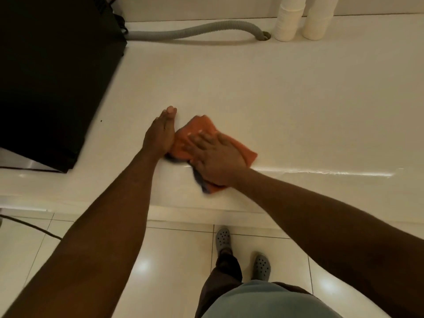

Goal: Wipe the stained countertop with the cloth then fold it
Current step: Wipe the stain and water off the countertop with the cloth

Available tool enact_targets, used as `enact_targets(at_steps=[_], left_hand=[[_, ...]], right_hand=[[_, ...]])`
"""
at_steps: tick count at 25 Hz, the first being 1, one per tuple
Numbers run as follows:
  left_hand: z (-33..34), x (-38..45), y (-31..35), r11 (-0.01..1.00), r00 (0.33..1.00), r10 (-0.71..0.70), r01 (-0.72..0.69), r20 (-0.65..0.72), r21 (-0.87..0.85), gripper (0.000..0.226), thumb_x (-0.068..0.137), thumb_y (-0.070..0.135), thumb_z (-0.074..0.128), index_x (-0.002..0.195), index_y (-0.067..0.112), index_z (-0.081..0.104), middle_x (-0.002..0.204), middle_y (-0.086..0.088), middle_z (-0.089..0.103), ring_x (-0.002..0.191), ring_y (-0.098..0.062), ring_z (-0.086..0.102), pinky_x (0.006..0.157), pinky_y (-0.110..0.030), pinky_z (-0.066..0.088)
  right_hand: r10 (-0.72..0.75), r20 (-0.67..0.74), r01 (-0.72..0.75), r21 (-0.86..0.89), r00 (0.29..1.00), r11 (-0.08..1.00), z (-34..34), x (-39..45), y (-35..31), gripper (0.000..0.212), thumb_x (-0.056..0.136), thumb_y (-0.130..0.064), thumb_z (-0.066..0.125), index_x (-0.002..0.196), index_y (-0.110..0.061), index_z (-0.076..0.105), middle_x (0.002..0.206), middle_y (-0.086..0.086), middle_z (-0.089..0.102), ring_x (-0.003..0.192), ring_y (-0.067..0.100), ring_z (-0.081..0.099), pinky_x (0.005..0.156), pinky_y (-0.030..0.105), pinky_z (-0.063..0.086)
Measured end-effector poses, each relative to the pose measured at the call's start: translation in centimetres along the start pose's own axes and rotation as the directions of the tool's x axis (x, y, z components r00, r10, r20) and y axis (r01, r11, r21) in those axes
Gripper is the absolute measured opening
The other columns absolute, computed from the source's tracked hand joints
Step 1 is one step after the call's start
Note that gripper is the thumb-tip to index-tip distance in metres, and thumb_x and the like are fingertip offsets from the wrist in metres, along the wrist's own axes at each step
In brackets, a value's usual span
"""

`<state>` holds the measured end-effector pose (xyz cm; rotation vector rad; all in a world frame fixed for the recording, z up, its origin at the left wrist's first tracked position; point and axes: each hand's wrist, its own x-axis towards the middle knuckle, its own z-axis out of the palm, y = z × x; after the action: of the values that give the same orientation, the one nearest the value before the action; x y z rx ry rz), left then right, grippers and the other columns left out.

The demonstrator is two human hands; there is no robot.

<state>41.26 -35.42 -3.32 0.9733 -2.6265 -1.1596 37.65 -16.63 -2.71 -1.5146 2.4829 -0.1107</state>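
An orange cloth with a bluish edge lies bunched on the white countertop, near its front edge. My right hand presses flat on top of the cloth, fingers spread and pointing left. My left hand stands on its edge right beside the cloth's left side, fingers straight and together, touching or nearly touching the fabric. A wet, shiny streak runs along the counter to the right of the cloth. A tiny dark speck sits on the counter to the left.
A large black appliance fills the counter's left side. A grey corrugated hose runs along the back into a hole. Two stacks of white cups stand at the back right. Below are a tiled floor, a cable and my grey shoes.
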Motion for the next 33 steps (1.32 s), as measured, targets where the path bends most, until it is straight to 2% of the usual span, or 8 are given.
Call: enact_targets(at_steps=[4, 8, 11, 18, 21, 24, 29, 33], left_hand=[[0.3, -1.8, -1.0, 0.984, 0.997, 0.075, -0.072, -0.012, 0.160, 0.060, 0.101, 0.051, 0.020, 0.149, 0.020, 0.033, 0.158, -0.003, 0.030, 0.147, -0.017, 0.023, 0.122, -0.035, 0.014], [1.3, -3.3, -1.9, 0.859, 0.986, 0.162, -0.157, 0.031, 0.488, 0.054, 0.104, 0.029, 0.027, 0.153, 0.008, 0.018, 0.163, -0.011, 0.012, 0.150, -0.026, 0.011, 0.121, -0.036, 0.007], [2.7, -4.3, -1.1, 0.848, 0.989, 0.147, -0.129, 0.005, 0.514, 0.054, 0.104, 0.026, 0.024, 0.153, 0.006, 0.015, 0.163, -0.012, 0.009, 0.151, -0.026, 0.008, 0.122, -0.037, 0.006], [5.9, -6.0, 2.2, 0.857, 0.987, 0.157, -0.145, 0.016, 0.495, 0.055, 0.104, 0.029, 0.026, 0.152, 0.005, 0.018, 0.162, -0.013, 0.012, 0.150, -0.028, 0.010, 0.122, -0.040, 0.010], [8.1, -7.2, 4.3, 0.847, 0.983, 0.180, -0.173, 0.034, 0.503, 0.056, 0.103, 0.029, 0.028, 0.152, 0.003, 0.017, 0.162, -0.014, 0.012, 0.150, -0.028, 0.010, 0.121, -0.041, 0.010], [9.9, -8.1, 6.0, 0.831, 0.978, 0.203, -0.193, 0.038, 0.522, 0.058, 0.102, 0.030, 0.029, 0.151, 0.002, 0.018, 0.162, -0.016, 0.012, 0.150, -0.030, 0.011, 0.121, -0.042, 0.011], [12.6, -8.1, 8.4, 0.810, 0.976, 0.208, -0.212, 0.070, 0.546, 0.064, 0.102, 0.040, 0.025, 0.152, 0.004, 0.013, 0.163, -0.013, 0.008, 0.151, -0.027, 0.007, 0.122, -0.040, 0.009], [14.0, -8.3, 9.4, 0.805, 0.969, 0.234, -0.237, 0.075, 0.543, 0.066, 0.101, 0.045, 0.024, 0.152, 0.005, 0.014, 0.163, -0.011, 0.008, 0.151, -0.026, 0.007, 0.121, -0.039, 0.008]], right_hand=[[-0.243, 0.044, 0.245, -0.044, 0.969, 0.969, 0.9, -6.5, 0.0, 0.052, 0.102, -0.047, 0.018, 0.152, -0.036, 0.012, 0.163, -0.007, 0.008, 0.150, 0.017, 0.000, 0.119, 0.044, -0.002], [0.064, -0.033, -0.063, 0.028, 0.997, 0.998, 1.0, -10.6, 6.3, 0.053, 0.102, -0.047, 0.015, 0.153, -0.036, 0.008, 0.163, -0.008, 0.006, 0.150, 0.015, 0.000, 0.121, 0.044, 0.001], [0.279, -0.081, -0.272, 0.082, 0.957, 0.959, 0.8, -9.8, 7.3, 0.054, 0.101, -0.043, 0.018, 0.153, -0.034, 0.012, 0.164, -0.006, 0.008, 0.150, 0.017, 0.002, 0.120, 0.044, 0.002], [0.093, -0.121, -0.095, -0.018, 0.988, 0.995, 1.2, -15.6, 8.9, 0.054, 0.100, -0.039, 0.026, 0.152, -0.025, 0.021, 0.162, -0.002, 0.017, 0.149, 0.020, 0.013, 0.120, 0.046, 0.011], [0.298, -0.251, -0.320, -0.053, 0.921, 0.946, 0.9, -18.7, 18.5, 0.057, 0.096, -0.036, 0.021, 0.146, -0.016, 0.038, 0.156, 0.009, 0.035, 0.145, 0.028, 0.029, 0.118, 0.048, 0.022], [0.609, -0.192, -0.579, 0.192, 0.769, 0.792, -0.3, -18.2, 22.5, 0.055, 0.100, -0.041, 0.016, 0.153, -0.026, 0.019, 0.163, 0.001, 0.015, 0.150, 0.023, 0.011, 0.121, 0.045, 0.007], [0.288, -0.146, -0.280, 0.072, 0.947, 0.957, 1.6, -21.7, 15.4, 0.054, 0.102, -0.045, 0.015, 0.153, -0.030, 0.009, 0.163, -0.005, 0.006, 0.150, 0.016, 0.004, 0.121, 0.043, 0.004], [0.313, -0.196, -0.319, 0.002, 0.929, 0.948, 1.3, -29.2, 22.1, 0.055, 0.101, -0.044, 0.019, 0.153, -0.024, 0.021, 0.161, -0.001, 0.010, 0.148, 0.015, 0.007, 0.120, 0.037, 0.002]])
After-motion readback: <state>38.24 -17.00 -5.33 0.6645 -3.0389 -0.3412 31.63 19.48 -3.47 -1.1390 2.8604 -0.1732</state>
